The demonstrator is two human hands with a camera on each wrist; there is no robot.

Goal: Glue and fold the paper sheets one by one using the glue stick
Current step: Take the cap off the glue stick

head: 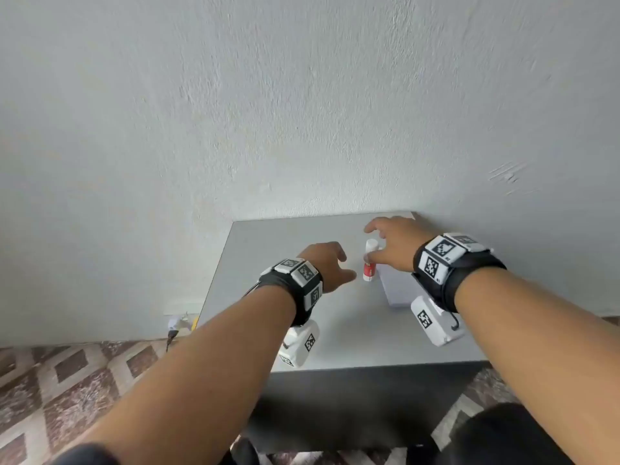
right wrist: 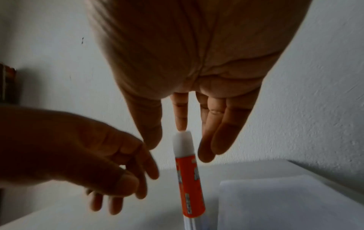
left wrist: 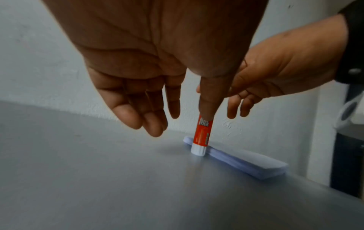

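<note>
So we've got one glue stick (head: 370,260) standing upright on the grey surface (head: 302,236), white cap up, orange-red label in the middle, white base down. Right beside it sits one stack of white paper sheets (left wrist: 246,160), lying flat near the wall; we can't count the individual sheets, they blur together. Two hands are in play. Our right hand (head: 391,243) is spread over the top of the glue stick with relaxed, straight fingers (right wrist: 181,115) reaching down around the cap, one fingertip right at the cap's top edge, though we can't tell if it's actually touching. Our left hand (head: 327,265) hovers just left of the stick, fingers loosely curved and holding nothing. Both wrists wear one black band each with white marker blocks (head: 303,273).
</note>
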